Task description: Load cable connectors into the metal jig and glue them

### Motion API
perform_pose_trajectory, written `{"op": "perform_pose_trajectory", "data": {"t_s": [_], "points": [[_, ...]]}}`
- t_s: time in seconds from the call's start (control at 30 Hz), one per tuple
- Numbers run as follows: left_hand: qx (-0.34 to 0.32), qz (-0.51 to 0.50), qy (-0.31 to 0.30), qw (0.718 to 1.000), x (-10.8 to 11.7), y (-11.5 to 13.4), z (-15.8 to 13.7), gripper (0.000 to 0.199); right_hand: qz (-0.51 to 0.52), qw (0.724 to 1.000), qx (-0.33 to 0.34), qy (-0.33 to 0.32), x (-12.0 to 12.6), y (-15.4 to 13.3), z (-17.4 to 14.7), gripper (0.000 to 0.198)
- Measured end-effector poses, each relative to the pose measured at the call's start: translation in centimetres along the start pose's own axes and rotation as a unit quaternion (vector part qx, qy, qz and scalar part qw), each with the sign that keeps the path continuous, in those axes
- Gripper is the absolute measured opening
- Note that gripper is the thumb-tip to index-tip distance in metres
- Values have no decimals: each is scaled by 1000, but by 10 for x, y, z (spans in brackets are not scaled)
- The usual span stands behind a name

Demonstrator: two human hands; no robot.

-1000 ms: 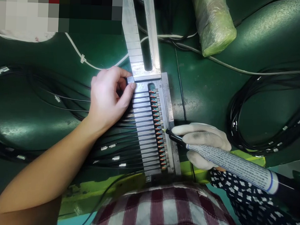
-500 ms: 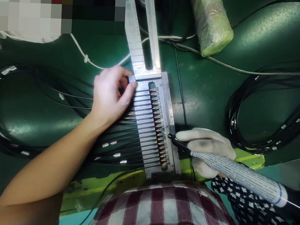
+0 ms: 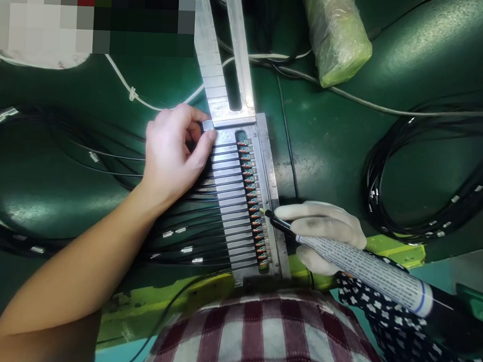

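Observation:
A metal fixture (image 3: 230,186) lies in front of me, with thin black cables (image 3: 184,210) running across it from the left. Their ends meet a column of small green circuit boards with metal connectors (image 3: 251,180). My bare left hand (image 3: 174,151) pinches the fixture's upper left corner, at a small grey metal block (image 3: 208,125), between thumb and fingers. In a white glove, my right hand (image 3: 323,223) grips a marker-like pen (image 3: 365,274) with a white printed barrel. Its yellowish tip is at the connectors around the column's middle; whether it touches them I cannot tell.
A slotted metal bar (image 3: 247,58) stretches away beyond the fixture. Coiled black cables lie at the left (image 3: 7,229) and right (image 3: 371,181). A plastic-wrapped greenish block (image 3: 343,52) and a pale cord (image 3: 388,108) are at the back of the green table (image 3: 327,142).
The pen and my right hand have shifted slightly left and up towards the connectors. My left hand stays on the corner. The whole view has moved a little.

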State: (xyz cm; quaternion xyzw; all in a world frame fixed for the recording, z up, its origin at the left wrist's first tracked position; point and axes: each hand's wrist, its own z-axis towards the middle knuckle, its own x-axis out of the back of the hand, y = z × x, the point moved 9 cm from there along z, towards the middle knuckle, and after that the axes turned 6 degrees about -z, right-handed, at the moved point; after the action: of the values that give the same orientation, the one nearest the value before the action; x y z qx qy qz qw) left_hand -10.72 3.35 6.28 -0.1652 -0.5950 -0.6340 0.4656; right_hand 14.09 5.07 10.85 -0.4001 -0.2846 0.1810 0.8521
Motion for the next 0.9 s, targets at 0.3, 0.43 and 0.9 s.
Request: {"op": "perform_pose_trajectory", "data": {"t_s": [0.3,0.43,0.9], "points": [[9,-13,-1,1000,0,1,1,15,-4,1000,-5,-11,1,0,0,22],[9,-9,-3,1000,0,0,0,16,9,1000,1,-3,3,-2,0,26],[18,-14,-3,1000,-1,0,1,16,-9,1000,-15,5,3,0,0,23]]}}
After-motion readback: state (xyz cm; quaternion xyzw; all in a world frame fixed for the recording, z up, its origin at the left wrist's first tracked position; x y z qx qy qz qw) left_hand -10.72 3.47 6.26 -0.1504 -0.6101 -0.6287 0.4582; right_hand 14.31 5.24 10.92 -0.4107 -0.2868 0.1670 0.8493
